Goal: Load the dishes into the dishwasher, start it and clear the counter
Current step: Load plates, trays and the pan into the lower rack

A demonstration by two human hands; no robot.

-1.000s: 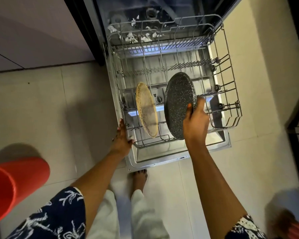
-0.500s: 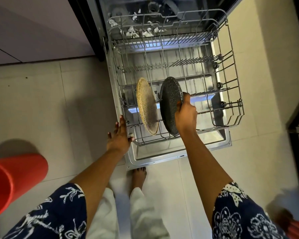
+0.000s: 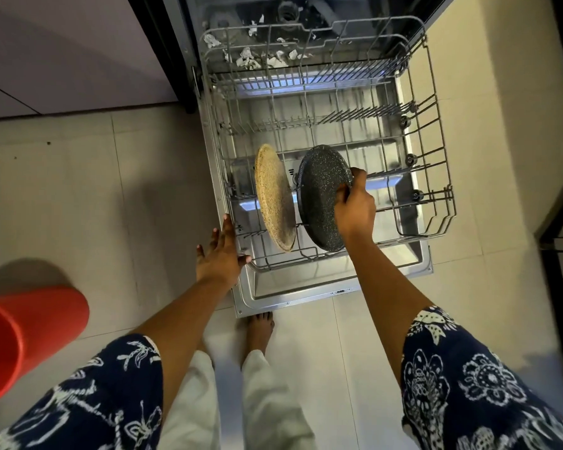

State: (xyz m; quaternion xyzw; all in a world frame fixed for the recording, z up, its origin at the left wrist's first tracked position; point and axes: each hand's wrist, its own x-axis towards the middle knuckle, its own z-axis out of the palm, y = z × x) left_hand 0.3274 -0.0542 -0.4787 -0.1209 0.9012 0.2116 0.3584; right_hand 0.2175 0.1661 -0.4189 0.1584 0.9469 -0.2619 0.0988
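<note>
The dishwasher's lower wire rack [image 3: 433, 203] is pulled out over the open door [image 3: 306, 287]. A tan speckled plate [image 3: 273, 196] stands on edge in the rack's front left tines. Just right of it stands a dark speckled plate [image 3: 319, 190], also on edge, with my right hand [image 3: 355, 206] gripping its right rim. My left hand [image 3: 220, 251] rests with fingers spread at the rack's front left corner, thumb touching the wire.
A red bucket [image 3: 23, 336] lies on the tiled floor at the lower left. White scraps [image 3: 251, 58] lie at the back of the dishwasher tub. A cabinet front [image 3: 62, 53] is to the left, and my bare foot [image 3: 257, 329] stands just below the door edge.
My right hand has turned the dark plate on edge and lowered it into the rack beside the tan plate. My left hand stayed at the rack's corner.
</note>
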